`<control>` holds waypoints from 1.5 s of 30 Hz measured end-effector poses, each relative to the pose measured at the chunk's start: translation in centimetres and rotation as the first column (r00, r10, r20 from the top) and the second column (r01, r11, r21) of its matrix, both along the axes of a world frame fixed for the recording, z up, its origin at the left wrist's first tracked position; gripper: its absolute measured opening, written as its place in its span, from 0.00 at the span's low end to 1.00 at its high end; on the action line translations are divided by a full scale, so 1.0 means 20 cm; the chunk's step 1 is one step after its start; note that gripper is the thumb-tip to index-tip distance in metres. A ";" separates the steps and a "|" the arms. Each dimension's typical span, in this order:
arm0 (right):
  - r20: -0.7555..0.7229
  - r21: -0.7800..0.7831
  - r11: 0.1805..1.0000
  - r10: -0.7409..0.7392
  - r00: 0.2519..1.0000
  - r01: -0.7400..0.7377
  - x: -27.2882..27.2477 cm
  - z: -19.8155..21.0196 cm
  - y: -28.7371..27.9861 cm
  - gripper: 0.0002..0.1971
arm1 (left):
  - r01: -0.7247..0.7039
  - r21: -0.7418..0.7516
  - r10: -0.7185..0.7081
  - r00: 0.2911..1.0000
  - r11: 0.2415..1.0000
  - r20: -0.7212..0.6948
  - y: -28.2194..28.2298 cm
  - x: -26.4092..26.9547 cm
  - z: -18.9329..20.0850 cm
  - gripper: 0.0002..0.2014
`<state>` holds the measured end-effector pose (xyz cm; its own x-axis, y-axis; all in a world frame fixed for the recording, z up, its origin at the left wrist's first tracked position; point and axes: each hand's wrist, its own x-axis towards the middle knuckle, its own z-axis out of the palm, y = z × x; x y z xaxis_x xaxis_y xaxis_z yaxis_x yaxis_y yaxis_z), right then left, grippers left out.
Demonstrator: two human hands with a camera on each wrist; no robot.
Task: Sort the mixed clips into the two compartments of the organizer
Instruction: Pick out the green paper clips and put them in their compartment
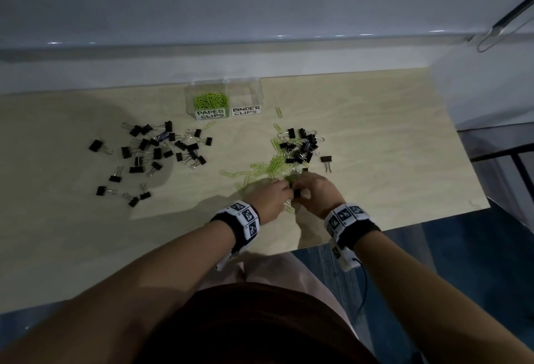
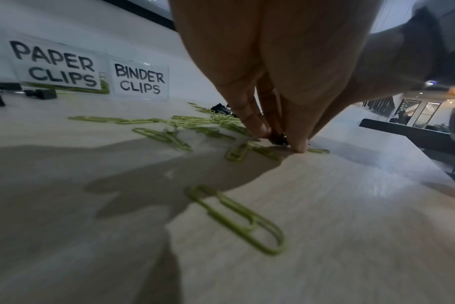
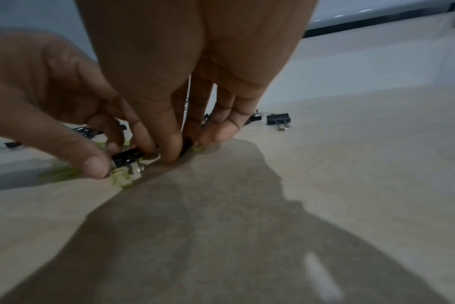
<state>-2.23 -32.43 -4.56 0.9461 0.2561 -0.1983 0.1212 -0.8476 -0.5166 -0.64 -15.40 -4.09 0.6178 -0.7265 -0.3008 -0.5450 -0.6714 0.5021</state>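
Note:
The clear organizer point(image 1: 261, 90) stands at the back of the table. Its "PAPER CLIPS" compartment point(image 1: 210, 100) holds green paper clips; the "BINDER CLIPS" compartment point(image 1: 246, 95) looks empty. A mixed pile point(image 1: 294, 150) of black binder clips and green paper clips lies right of centre. Just in front of it my two hands meet. My left hand point(image 1: 284, 193) point(image 2: 278, 134) pinches a black binder clip point(image 3: 127, 157) between thumb and fingers, over green paper clips. My right hand point(image 1: 302, 192) point(image 3: 191, 144) pinches a black clip part beside it; I cannot tell whether it is the same clip.
A spread of black binder clips point(image 1: 161, 147) lies at the left. One binder clip point(image 1: 326, 159) sits alone to the right of the mixed pile. A loose green paper clip point(image 2: 237, 218) lies near my left wrist. The table's front edge point(image 1: 375, 232) runs close behind my right wrist.

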 end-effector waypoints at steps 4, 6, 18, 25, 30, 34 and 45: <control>0.006 0.039 0.999 0.018 1.000 -0.018 0.00 0.00 0.01 0.07 | -0.016 -0.053 0.015 1.000 0.998 -0.014 0.02 0.02 -0.02 0.15; 0.005 0.071 0.997 0.012 1.000 -0.013 0.01 0.01 -0.03 0.07 | -0.079 -0.140 0.074 0.997 0.987 -0.038 0.07 0.03 -0.02 0.13; 0.194 -0.084 0.986 -0.124 0.973 0.142 0.11 0.03 -0.17 0.09 | -0.193 -0.173 0.221 0.963 0.966 0.156 0.04 0.13 0.00 0.12; 0.105 -0.039 0.997 -0.066 0.992 0.070 0.15 -0.03 -0.08 0.10 | -0.028 0.035 0.024 0.993 0.999 0.115 -0.11 0.09 -0.07 0.14; 0.139 -0.007 0.987 -0.160 0.977 0.162 0.12 -0.04 -0.15 0.08 | -0.110 -0.149 0.110 0.994 0.983 -0.007 -0.02 0.10 -0.04 0.12; 0.214 -0.065 0.974 -0.197 0.957 0.215 0.11 -0.05 -0.22 0.10 | -0.303 -0.166 0.312 0.949 0.938 0.032 0.18 0.18 -0.02 0.13; 0.076 -0.107 0.989 0.115 0.990 -0.106 0.35 0.04 0.25 0.18 | -0.205 0.015 0.196 0.952 0.979 0.237 0.67 0.36 -0.08 0.23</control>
